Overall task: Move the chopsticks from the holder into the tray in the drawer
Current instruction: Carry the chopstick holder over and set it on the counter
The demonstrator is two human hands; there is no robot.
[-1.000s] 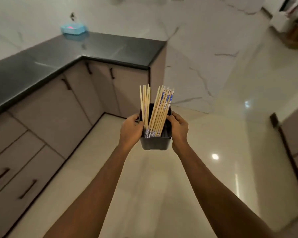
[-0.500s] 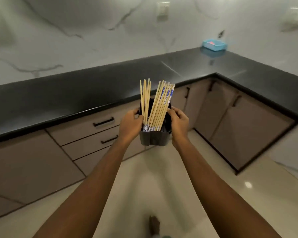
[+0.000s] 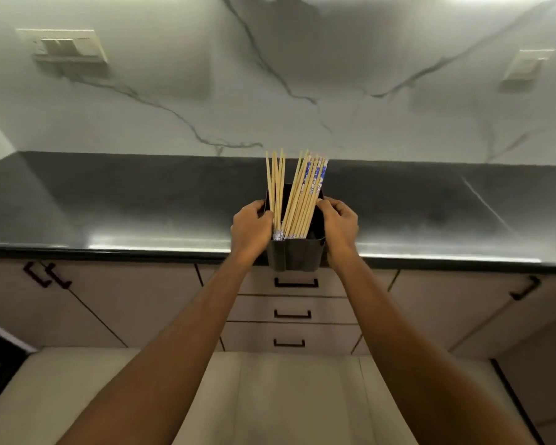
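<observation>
Step in hand: carrying. Your left hand [image 3: 251,229] and right hand [image 3: 339,226] each curl round a side of the holder [image 3: 296,256], held in the air at the near edge of the desk [image 3: 142,203], above the shut drawers [image 3: 291,303]. The chopsticks [image 3: 299,200] stand in it, long axis upright, tops leaning slightly right. Next, probably: set the holder down, free one hand, open a drawer. Tray not visible.

Cannot see the bottom tips of the chopsticks [image 3: 297,194], sunk behind the near wall of the holder [image 3: 294,255]. Cannot see the holder's side walls, covered by the left hand [image 3: 251,231] and the right hand [image 3: 339,228]. Cut off below at both forearms [image 3: 180,342]. Too blurred to read the switch plate [image 3: 66,46].
</observation>
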